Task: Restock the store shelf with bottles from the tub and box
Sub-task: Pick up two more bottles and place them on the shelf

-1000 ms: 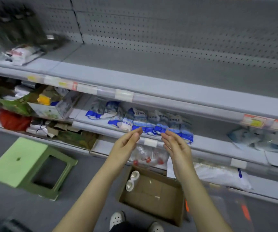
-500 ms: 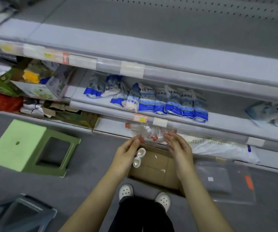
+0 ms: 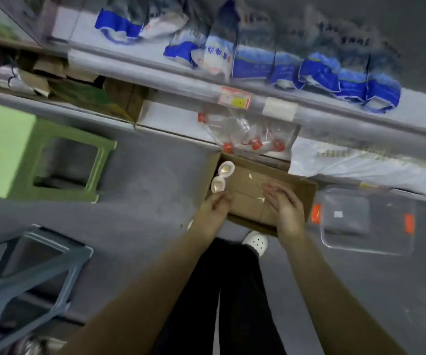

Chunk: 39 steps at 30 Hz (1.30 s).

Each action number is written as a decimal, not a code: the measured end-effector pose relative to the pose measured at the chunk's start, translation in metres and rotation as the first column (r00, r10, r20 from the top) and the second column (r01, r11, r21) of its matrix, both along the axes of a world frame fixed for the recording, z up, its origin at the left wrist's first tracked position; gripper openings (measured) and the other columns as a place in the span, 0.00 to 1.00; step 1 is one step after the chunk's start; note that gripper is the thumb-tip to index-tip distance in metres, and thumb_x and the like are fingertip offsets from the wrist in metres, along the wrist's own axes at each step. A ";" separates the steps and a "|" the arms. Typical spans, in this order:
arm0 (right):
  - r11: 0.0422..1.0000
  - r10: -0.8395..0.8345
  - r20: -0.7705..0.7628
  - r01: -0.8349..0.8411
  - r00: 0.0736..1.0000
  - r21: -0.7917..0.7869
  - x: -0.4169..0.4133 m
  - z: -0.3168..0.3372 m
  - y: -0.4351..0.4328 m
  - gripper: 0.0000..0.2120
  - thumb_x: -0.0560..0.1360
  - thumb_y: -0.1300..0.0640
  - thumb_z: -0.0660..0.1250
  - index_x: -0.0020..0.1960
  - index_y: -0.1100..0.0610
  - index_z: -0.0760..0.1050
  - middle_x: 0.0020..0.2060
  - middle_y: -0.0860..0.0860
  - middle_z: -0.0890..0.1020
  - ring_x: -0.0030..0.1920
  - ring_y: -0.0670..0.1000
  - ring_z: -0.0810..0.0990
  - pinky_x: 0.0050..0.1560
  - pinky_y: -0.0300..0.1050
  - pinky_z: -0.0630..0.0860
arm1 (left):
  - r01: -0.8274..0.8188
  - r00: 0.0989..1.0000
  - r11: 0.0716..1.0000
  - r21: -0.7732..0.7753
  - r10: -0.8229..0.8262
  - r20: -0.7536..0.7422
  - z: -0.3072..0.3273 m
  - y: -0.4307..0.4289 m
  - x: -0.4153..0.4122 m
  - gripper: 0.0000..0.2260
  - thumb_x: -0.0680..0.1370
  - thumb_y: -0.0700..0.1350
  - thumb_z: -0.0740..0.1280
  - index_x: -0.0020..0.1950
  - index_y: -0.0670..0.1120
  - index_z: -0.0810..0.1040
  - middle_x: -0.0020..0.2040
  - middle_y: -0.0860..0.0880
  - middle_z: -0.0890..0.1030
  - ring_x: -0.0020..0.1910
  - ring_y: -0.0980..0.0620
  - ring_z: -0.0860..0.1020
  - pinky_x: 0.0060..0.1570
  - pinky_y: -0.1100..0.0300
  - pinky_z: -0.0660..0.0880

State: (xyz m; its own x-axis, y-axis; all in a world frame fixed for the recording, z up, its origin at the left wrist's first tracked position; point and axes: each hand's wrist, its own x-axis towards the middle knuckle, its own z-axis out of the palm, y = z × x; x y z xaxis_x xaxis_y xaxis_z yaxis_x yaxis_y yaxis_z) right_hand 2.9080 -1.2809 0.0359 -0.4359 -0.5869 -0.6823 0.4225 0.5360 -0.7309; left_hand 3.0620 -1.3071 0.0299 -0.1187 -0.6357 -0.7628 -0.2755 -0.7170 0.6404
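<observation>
Left hand (image 3: pixel 215 206): bare, empty, grip loosely open at the near left rim of the box. Right hand (image 3: pixel 285 204): bare, empty, fingers spread over the box floor. Open brown cardboard box (image 3: pixel 301 190): on the grey floor (image 3: pixel 142 196), against the shelf base. Two white-capped bottles (image 3: pixel 221 176): upright in its far left corner. Clear plastic tub with orange clips (image 3: pixel 365 221): right of the box. Clear orange-capped bottles (image 3: pixel 245 134): lying on the lowest shelf (image 3: pixel 171 116). Blue-and-white bags (image 3: pixel 258 57): shelf above.

Dim, even light; motion blur throughout, wide-angle bending at edges.
</observation>
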 end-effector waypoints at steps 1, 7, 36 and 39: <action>1.000 0.011 0.011 -0.011 1.000 0.021 -0.001 -0.013 0.001 0.09 0.79 0.64 0.63 0.44 0.53 0.78 0.62 0.60 0.79 0.63 0.57 0.77 0.69 0.52 0.70 | -0.016 1.000 1.000 0.003 0.016 0.003 -0.012 0.002 -0.001 0.13 0.81 0.46 0.64 0.63 0.44 0.78 0.57 0.49 0.80 0.58 0.53 0.76 0.61 0.64 0.71; 0.975 0.123 0.048 -0.130 0.991 0.181 -0.011 -0.090 0.015 0.06 0.78 0.60 0.66 0.51 0.52 0.80 0.61 0.56 0.81 0.61 0.52 0.79 0.63 0.43 0.72 | -0.036 0.996 0.996 0.083 0.029 0.084 -0.091 0.017 -0.001 0.18 0.81 0.43 0.64 0.70 0.43 0.71 0.58 0.48 0.76 0.58 0.53 0.74 0.54 0.66 0.68; 0.893 0.275 0.214 -0.332 0.937 0.303 -0.029 -0.279 -0.035 0.14 0.82 0.57 0.58 0.65 0.52 0.73 0.63 0.49 0.78 0.63 0.49 0.74 0.64 0.41 0.69 | 0.103 0.938 0.985 0.137 -0.142 0.316 -0.300 -0.030 -0.016 0.38 0.64 0.63 0.63 0.72 0.53 0.68 0.67 0.49 0.75 0.67 0.47 0.72 0.68 0.47 0.68; 0.885 0.299 0.225 -0.358 0.927 0.296 -0.029 -0.289 -0.040 0.15 0.82 0.57 0.58 0.67 0.52 0.71 0.66 0.50 0.76 0.66 0.49 0.73 0.66 0.43 0.69 | 0.177 0.914 0.969 0.172 -0.226 0.336 -0.300 -0.036 -0.018 0.32 0.73 0.57 0.66 0.75 0.52 0.64 0.70 0.48 0.72 0.69 0.47 0.70 0.69 0.48 0.66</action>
State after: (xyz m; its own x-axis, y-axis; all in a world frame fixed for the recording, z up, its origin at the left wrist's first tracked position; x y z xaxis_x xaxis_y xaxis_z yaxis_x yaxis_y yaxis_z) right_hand 2.8791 -1.3213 -0.2527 -0.1184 -0.4077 -0.9054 0.2808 0.8609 -0.4243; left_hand 3.0444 -1.3427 -0.2701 0.0574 -0.5145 -0.8556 -0.6120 -0.6952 0.3770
